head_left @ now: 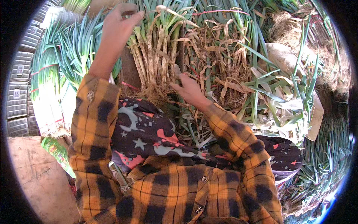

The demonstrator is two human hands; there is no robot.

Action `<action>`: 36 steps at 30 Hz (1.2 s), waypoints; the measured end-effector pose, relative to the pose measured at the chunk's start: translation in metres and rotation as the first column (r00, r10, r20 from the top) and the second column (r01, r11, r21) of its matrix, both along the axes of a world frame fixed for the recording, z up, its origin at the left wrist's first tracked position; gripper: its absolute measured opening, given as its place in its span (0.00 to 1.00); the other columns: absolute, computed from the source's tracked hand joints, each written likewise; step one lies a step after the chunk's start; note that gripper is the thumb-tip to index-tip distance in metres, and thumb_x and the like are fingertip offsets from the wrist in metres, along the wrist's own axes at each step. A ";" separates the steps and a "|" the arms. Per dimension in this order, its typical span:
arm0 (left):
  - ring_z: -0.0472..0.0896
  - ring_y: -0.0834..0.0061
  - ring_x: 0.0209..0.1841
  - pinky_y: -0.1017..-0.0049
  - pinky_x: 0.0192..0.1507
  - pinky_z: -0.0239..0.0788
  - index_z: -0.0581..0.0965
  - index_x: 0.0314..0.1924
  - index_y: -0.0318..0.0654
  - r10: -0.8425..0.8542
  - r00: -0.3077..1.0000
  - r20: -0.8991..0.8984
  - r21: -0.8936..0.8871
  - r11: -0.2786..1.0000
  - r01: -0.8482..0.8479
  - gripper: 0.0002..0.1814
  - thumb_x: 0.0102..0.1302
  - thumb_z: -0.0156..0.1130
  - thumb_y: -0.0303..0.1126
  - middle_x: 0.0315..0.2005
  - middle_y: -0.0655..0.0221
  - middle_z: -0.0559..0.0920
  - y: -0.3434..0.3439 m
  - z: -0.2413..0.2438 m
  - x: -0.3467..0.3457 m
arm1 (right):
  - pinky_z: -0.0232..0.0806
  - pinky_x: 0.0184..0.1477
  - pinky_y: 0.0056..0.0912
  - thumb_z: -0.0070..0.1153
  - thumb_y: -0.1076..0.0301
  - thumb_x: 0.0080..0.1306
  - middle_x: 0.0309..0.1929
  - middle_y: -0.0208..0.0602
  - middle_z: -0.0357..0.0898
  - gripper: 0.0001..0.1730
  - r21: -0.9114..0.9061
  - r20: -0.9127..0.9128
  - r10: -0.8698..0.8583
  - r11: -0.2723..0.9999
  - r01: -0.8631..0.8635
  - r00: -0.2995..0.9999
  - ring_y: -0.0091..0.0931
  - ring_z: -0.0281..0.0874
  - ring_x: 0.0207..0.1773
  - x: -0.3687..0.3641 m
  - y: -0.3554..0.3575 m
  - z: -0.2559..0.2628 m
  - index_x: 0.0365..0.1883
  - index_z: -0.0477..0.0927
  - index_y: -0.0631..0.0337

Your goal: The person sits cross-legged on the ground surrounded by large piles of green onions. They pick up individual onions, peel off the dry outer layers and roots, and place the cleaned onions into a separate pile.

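My left hand [121, 21] is at the top, beside the green leaves of a bunch of spring onions [155, 56]. Its thumb and fingers are apart, and I see nothing held between them. The bunch has pale, soil-stained stems, some dry outer leaves and tangled roots [155, 93] pointing towards me. At the right side of those roots is my right hand [191, 91], thumb and forefinger spread. A small pale piece shows just above its fingertips; what it is cannot be made out.
Untrimmed spring onions with dry leaves [223, 56] lie right of the bunch. Cleaned, tied bundles [47, 84] stand left, beside stacked dark plastic crates [18, 89]. Stripped leaves [282, 112] are heaped at right, before more onions [330, 151]. A wooden board [39, 173] is lower left.
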State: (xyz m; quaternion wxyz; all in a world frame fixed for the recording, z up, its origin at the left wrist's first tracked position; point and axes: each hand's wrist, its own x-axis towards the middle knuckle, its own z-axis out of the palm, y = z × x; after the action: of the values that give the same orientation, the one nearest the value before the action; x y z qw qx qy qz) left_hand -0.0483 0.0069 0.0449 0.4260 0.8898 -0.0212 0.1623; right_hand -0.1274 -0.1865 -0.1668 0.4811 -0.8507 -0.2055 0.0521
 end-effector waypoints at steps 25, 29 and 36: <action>0.74 0.53 0.39 0.63 0.39 0.66 0.69 0.48 0.35 -0.433 0.642 -0.633 0.364 0.565 0.741 0.22 0.54 0.62 0.34 0.36 0.56 0.73 -0.057 0.000 -0.032 | 0.70 0.38 0.47 0.53 0.66 0.53 0.31 0.57 0.77 0.20 -0.580 -0.140 -0.666 0.655 0.484 0.733 0.47 0.78 0.37 0.156 -0.147 -0.096 0.39 0.70 0.73; 0.73 0.54 0.39 0.63 0.40 0.66 0.68 0.49 0.35 -0.483 0.596 -0.642 0.344 0.513 0.786 0.24 0.54 0.62 0.34 0.36 0.57 0.73 -0.063 -0.003 -0.029 | 0.68 0.44 0.46 0.54 0.63 0.55 0.34 0.54 0.78 0.16 -0.744 -0.149 -0.454 0.637 0.204 0.878 0.47 0.76 0.41 0.143 -0.151 -0.093 0.36 0.74 0.67; 0.74 0.54 0.40 0.64 0.42 0.66 0.68 0.50 0.36 -0.420 0.552 -0.721 0.362 0.451 0.816 0.24 0.53 0.63 0.33 0.37 0.57 0.73 -0.075 0.002 -0.030 | 0.64 0.51 0.49 0.59 0.55 0.56 0.53 0.54 0.66 0.29 -0.574 0.272 -0.565 0.555 0.603 0.779 0.43 0.65 0.56 0.152 -0.196 -0.057 0.50 0.69 0.64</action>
State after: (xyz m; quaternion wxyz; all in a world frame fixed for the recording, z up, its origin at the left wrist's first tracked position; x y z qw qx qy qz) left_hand -0.0784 -0.0677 0.0469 0.0935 0.9055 -0.2982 -0.2872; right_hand 0.0241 -0.3830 -0.2234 0.1494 -0.9809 0.1045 -0.0684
